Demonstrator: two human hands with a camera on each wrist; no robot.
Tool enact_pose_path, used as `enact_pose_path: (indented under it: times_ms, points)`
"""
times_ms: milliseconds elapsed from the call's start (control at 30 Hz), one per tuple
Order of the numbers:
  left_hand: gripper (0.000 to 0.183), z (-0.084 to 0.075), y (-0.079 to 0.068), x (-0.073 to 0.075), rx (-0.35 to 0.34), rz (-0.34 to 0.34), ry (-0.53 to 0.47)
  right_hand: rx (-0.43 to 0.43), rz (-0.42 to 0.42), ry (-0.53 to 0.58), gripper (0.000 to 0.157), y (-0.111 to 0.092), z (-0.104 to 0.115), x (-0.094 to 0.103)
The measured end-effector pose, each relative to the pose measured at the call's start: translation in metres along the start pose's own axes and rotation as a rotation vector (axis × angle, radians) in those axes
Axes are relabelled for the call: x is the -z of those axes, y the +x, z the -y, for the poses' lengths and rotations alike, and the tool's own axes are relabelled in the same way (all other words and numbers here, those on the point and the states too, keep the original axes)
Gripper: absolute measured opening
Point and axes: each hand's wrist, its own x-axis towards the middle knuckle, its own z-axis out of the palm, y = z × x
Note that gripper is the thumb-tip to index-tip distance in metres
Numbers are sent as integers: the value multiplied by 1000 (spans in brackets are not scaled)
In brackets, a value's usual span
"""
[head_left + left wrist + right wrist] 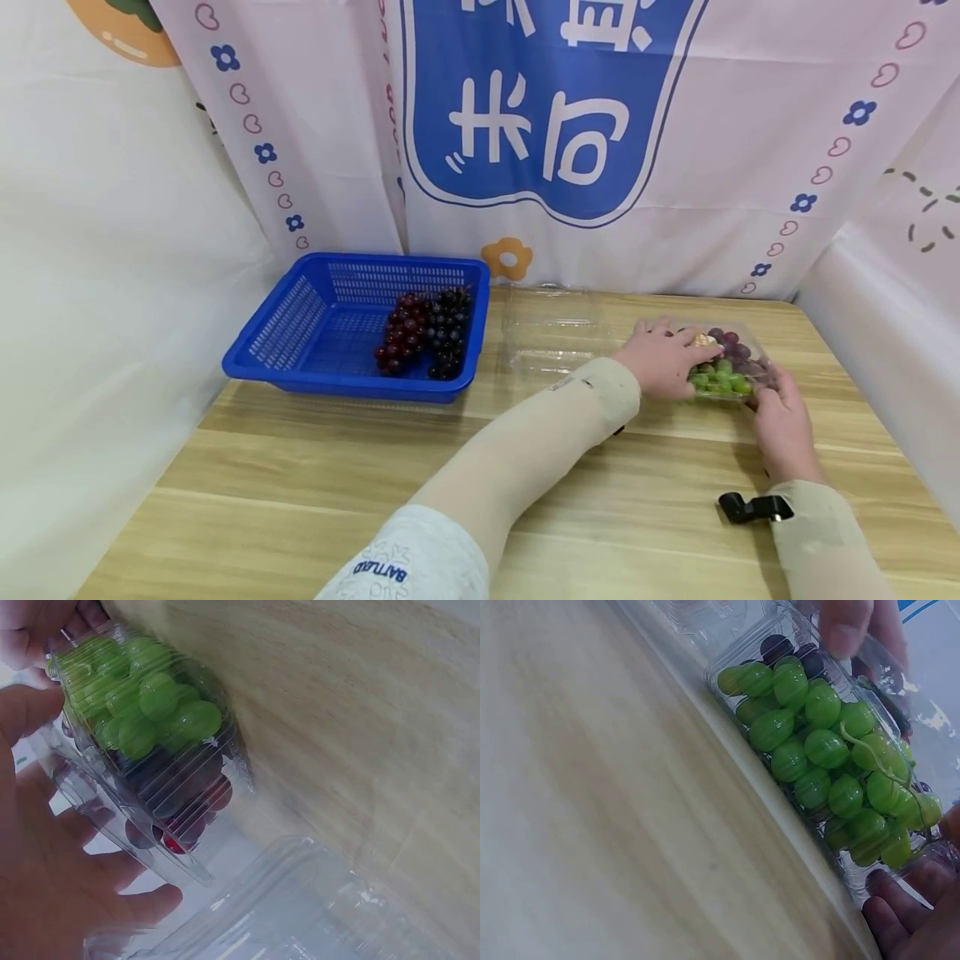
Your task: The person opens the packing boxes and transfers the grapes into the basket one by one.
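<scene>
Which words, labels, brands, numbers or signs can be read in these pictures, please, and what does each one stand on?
"BATTLE": dark letters on the left shirt sleeve; the letters after it are unclear.
Large white characters on the blue panel: stylised, with the upper ones cut off; I cannot read them with certainty.
Red letters on the hanging cloth, left of the panel: too folded to read.
No numbers are readable.
</scene>
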Motion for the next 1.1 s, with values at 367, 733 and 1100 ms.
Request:
enact_pose_path:
  times_ms: [367,733,1100]
  points:
    - [60,-6,2,-2,22,35,4,6,30,4,57,2,-2,1]
    - [51,-11,4,2,-29,-7,111,30,45,8,57,-1,1,1]
    - [61,-4,0,12,-50,54,24,35,57,3,59,-1,0,2]
